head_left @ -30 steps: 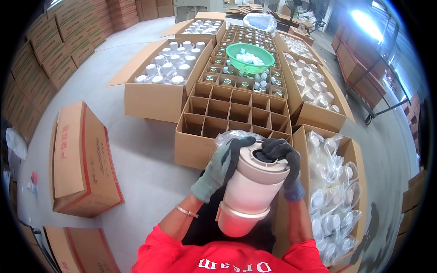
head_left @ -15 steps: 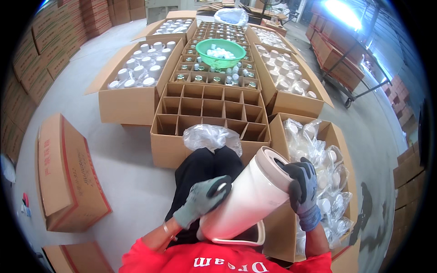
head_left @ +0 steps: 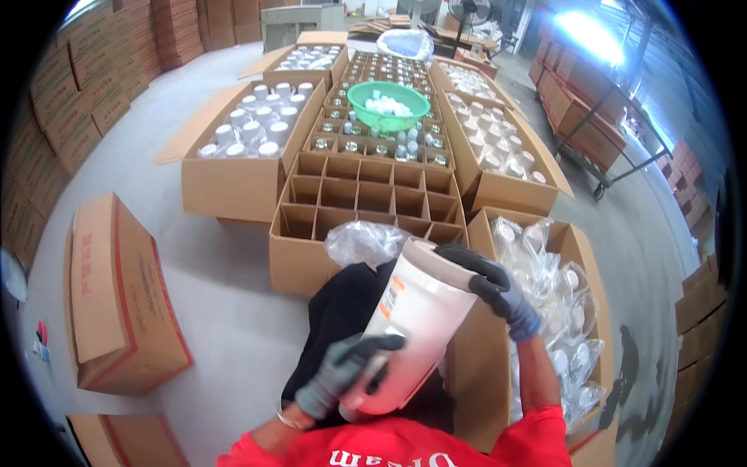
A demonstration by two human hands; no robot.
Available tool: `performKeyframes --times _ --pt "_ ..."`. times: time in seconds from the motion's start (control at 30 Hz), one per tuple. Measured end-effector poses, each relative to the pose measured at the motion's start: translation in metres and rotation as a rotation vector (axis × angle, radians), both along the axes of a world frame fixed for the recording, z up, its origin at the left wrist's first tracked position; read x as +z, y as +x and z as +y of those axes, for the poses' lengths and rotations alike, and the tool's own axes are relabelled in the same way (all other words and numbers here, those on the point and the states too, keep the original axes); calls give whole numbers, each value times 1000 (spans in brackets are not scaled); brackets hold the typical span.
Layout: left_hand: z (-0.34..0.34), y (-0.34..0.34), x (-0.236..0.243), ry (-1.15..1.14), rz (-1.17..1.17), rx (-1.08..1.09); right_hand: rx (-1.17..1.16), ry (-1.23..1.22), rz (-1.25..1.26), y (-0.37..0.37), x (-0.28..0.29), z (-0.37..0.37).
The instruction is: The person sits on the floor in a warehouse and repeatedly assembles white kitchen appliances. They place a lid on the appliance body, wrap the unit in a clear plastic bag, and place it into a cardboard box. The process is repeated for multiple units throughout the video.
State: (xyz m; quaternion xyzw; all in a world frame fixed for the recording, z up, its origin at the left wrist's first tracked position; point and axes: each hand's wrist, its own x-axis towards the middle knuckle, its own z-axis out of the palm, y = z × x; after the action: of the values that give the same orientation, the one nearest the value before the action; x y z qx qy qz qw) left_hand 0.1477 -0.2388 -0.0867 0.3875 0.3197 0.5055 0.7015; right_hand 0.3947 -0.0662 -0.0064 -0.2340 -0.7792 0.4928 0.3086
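A large white thermos jug [head_left: 420,335] with a beige-pink collar leans over my lap, its top tipped away from me. An orange and white label shows on its left side. My left hand [head_left: 354,370], in a grey glove, is closed against the jug's lower left side, around what looks like its handle. At the top, my right hand [head_left: 494,284], gloved in grey and black, hooks its fingers over the collar's rim. The jug's mouth is mostly hidden by that hand.
Ahead stands a divided carton [head_left: 366,198] with a crumpled clear bag [head_left: 366,243] on its near edge. Beyond it, a green basin [head_left: 389,109] of white caps rests on bottles. Cartons of plastic-wrapped jugs [head_left: 564,311] flank me at right. A closed carton [head_left: 117,296] stands left.
The jug has turned about its length and become more upright, bringing its label into view and taking the lower handle out of sight. Both hands have shifted with it, the right one left and up.
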Motion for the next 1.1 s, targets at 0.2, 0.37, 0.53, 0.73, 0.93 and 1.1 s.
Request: performKeyframes --times 0.2,0.37,0.53,0.73,0.93,1.1 --pt "7 46 4 449 426 75 -204 195 -298 -26 4 8" --pt "10 16 -7 239 185 123 -33 38 -111 -18 6 15" --pt "18 66 -8 685 658 130 -206 576 -467 -42 13 14" --pt "17 34 -7 389 296 27 -122 67 -351 -34 13 22" --pt "17 4 -11 291 118 -146 56 73 -335 -28 37 18" --pt "20 73 -27 571 522 222 -279 155 -666 -61 28 10"
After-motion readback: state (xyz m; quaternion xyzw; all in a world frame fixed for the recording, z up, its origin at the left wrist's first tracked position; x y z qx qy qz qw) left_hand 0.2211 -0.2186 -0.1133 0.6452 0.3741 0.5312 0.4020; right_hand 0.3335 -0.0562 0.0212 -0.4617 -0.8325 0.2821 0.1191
